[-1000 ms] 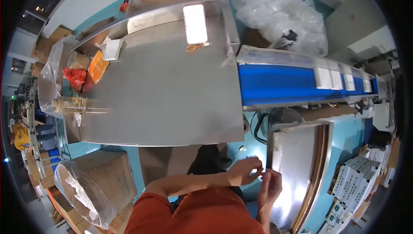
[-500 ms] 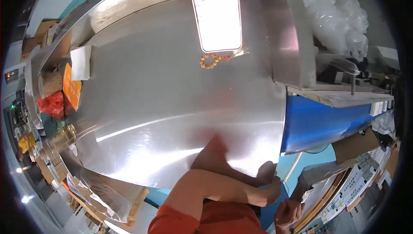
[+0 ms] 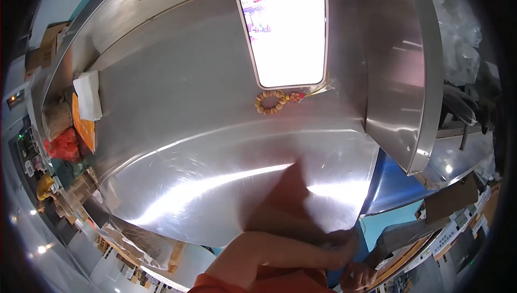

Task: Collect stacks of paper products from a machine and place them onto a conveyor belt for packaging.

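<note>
My left arm, in an orange sleeve, crosses low in front of me toward the right. My left hand (image 3: 344, 251) is at the near right corner of the metal table (image 3: 177, 93); it is dim and its fingers are turned from view. Just below it, my right hand (image 3: 357, 277) has curled fingers, and whatever they may hold is hidden. Neither hand touches the phone (image 3: 288, 50), which lies face up at the far side with a bright, mostly white screen. A bracelet of tan beads (image 3: 269, 103) with reddish beads and thin strands lies against its lower edge.
A tall metal panel (image 3: 401, 72) walls the table's right side, with a blue surface (image 3: 381, 185) past it. Folded white paper (image 3: 88, 95), an orange card (image 3: 82, 118) and a red plastic bag (image 3: 63, 145) sit at the left. Clear plastic bags (image 3: 458, 29) are heaped at the far right.
My view has shifted, so the phone, bracelet and right panel look larger and lower. My hands appear slightly lower in the picture. The phone and bracelet keep their places beside each other.
</note>
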`<state>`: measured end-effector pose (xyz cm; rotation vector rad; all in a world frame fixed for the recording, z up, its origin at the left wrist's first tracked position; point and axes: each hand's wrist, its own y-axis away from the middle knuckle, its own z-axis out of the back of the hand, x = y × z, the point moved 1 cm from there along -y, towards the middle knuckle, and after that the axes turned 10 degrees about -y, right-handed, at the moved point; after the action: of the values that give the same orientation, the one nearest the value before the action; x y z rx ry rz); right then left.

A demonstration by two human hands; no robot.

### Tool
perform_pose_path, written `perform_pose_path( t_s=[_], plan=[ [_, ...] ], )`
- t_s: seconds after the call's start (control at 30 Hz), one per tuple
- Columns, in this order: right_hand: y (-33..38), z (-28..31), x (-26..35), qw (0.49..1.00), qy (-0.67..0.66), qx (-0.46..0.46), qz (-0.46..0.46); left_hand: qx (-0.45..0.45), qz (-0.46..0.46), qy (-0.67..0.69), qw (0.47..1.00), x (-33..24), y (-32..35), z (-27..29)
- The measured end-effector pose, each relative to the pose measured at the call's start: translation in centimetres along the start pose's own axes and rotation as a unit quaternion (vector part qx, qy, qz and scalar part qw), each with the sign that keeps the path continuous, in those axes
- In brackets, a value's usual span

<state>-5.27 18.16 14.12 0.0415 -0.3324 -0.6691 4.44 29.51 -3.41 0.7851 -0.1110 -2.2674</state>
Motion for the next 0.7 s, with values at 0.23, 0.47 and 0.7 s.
perform_pose_path(
  t_s=[0.23, 0.47, 0.7],
  plan=[
    [-1.0, 0.4, 0.5, 1.0, 0.005, -0.005, 0.003, -0.001, 0.035, 0.0, 0.999, 0.7, 0.4, -0.5],
    [-1.3, 0.4, 0.6, 1.0, 0.0, -0.006, -0.002, 0.059, 0.05, -0.035, 0.996, 6.9, 5.3, 5.9],
    [-2.1, 0.4, 0.8, 0.999, -0.031, -0.035, 0.026, 0.096, 0.065, -0.003, 0.993, 8.3, 6.1, 5.5]
  ],
)
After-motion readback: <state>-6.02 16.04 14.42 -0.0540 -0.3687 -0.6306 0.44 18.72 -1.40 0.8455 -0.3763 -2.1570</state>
